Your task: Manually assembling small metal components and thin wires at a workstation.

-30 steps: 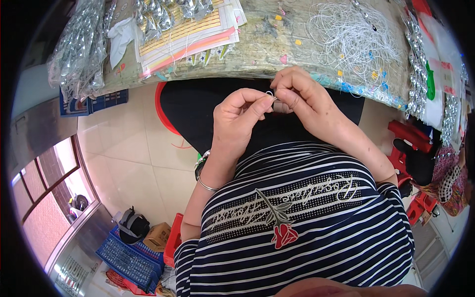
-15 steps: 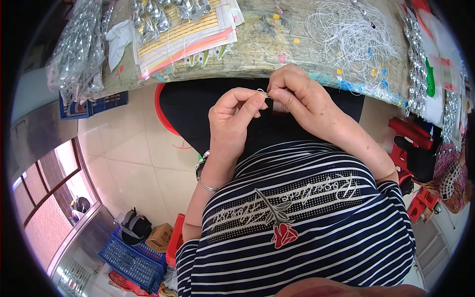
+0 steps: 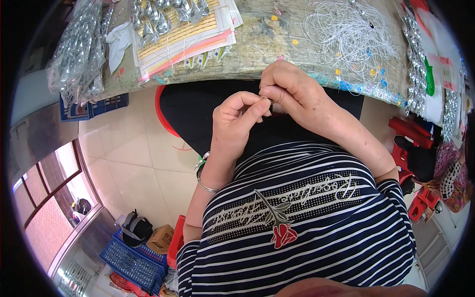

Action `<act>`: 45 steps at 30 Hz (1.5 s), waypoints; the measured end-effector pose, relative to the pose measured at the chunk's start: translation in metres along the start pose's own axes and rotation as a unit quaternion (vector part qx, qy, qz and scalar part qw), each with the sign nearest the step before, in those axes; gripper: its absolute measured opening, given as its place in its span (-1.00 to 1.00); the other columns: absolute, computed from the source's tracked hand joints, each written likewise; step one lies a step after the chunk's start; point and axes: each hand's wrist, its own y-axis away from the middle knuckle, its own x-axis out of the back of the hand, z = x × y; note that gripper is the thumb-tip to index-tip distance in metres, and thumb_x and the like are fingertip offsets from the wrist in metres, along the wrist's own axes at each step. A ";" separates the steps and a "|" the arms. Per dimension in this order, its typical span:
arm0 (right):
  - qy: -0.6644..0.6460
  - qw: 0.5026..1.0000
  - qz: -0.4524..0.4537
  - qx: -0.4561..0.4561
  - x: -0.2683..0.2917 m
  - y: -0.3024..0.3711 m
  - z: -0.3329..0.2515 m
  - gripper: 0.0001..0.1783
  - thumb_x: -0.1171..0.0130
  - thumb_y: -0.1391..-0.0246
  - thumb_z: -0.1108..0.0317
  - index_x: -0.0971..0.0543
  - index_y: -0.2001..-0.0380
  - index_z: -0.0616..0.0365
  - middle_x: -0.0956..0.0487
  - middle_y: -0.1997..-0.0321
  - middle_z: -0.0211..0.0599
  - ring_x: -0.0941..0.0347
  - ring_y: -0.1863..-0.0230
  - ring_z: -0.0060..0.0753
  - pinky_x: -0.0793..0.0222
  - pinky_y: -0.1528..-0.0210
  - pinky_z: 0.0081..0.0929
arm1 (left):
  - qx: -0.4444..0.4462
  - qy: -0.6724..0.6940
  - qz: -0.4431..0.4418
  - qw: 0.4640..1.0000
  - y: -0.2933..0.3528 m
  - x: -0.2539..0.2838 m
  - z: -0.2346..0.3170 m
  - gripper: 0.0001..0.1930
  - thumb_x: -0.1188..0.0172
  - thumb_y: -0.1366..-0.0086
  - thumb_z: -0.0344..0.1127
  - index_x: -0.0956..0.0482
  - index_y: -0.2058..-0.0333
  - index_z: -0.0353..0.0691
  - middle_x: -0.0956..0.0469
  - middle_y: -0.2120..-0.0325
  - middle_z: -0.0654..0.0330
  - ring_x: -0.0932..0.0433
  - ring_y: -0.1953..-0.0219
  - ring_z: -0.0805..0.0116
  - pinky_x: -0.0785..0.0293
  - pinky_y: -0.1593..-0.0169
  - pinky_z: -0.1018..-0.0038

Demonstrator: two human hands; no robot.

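Observation:
Above my lap, just off the table's near edge, my left hand [image 3: 232, 121] is closed in a pinch, thumb against forefinger. My right hand [image 3: 297, 94] pinches close against it, so the fingertips of both nearly touch. Between them is a tiny bit of thin white string [image 3: 264, 97], mostly covered by the fingers; whether a small part is joined to it I cannot tell. A loose tangle of white string [image 3: 346, 42] lies on the worn table [image 3: 267, 47], beyond my right hand. Silvery teardrop pieces [image 3: 153, 22] rest on papers [image 3: 185, 52] at the far left.
Bunches of shiny silver pieces [image 3: 81, 59] hang over the table's left end beside a crumpled white cloth [image 3: 118, 42]. Silver strands [image 3: 414, 64] and a green item [image 3: 429, 79] are at the right edge. Blue crates [image 3: 133, 260] and a cardboard box [image 3: 161, 237] stand at lower left.
My right hand has shifted slightly left and its fingertips have come closer to the left hand's. The white loop that showed between the fingers is now mostly hidden.

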 end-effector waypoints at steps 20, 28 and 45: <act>0.052 0.996 0.019 -0.072 0.025 0.013 -0.002 -0.84 0.05 -0.20 0.37 -0.39 0.37 0.26 -0.39 0.46 -0.26 -0.33 0.42 -0.40 -0.27 0.30 -0.54 | -0.033 -0.071 0.101 0.992 0.002 0.003 0.006 -0.92 -0.23 -0.15 -0.51 -0.59 0.35 -0.32 -0.55 0.49 0.29 -0.44 0.46 0.65 -0.35 0.36 0.73; -0.272 0.937 -0.025 -0.217 0.024 0.020 -0.003 -0.78 0.09 -0.27 0.27 -0.40 0.36 0.20 -0.42 0.43 -0.44 -0.33 0.39 -0.61 -0.26 0.31 -0.64 | -0.064 -0.126 0.106 0.984 0.001 0.003 0.002 -0.93 -0.22 -0.16 -0.51 -0.57 0.36 -0.35 -0.53 0.50 0.32 -0.43 0.47 0.67 -0.34 0.35 0.74; -0.218 0.951 -0.003 -0.219 0.017 0.015 -0.006 -0.79 0.07 -0.27 0.27 -0.42 0.31 0.21 -0.43 0.38 -0.49 -0.32 0.33 -0.72 -0.29 0.24 -0.71 | -0.012 -0.089 0.029 0.996 0.000 0.001 0.013 -0.74 -0.20 -0.14 -0.55 -0.54 0.15 -0.33 -0.52 0.36 0.29 -0.37 0.45 0.69 -0.33 0.35 0.75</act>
